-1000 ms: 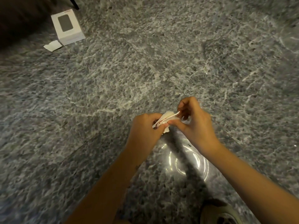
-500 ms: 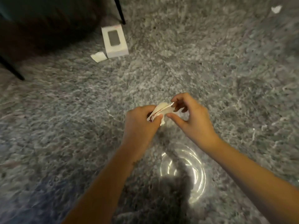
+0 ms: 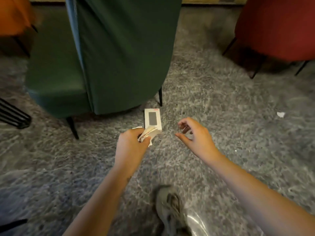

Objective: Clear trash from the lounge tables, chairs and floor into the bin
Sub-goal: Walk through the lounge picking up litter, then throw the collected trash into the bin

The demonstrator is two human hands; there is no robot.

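My left hand grips a bunch of crumpled white paper scraps above the grey marbled floor. My right hand hovers to the right of it, fingers loosely curled and holding nothing. A white box with a grey rectangle on top lies on the floor just beyond my left hand, by the green chair's leg. A small paper corner peeks out from behind my left hand. Another white paper scrap lies on the floor at the right.
A green chair stands right ahead, an orange chair at the far left and a red chair at the far right. Black wire legs show at the left edge. My shoe is at the bottom.
My right hand has let go of the paper and moved away to the right. The view has lifted and come closer to the white box and the chairs.
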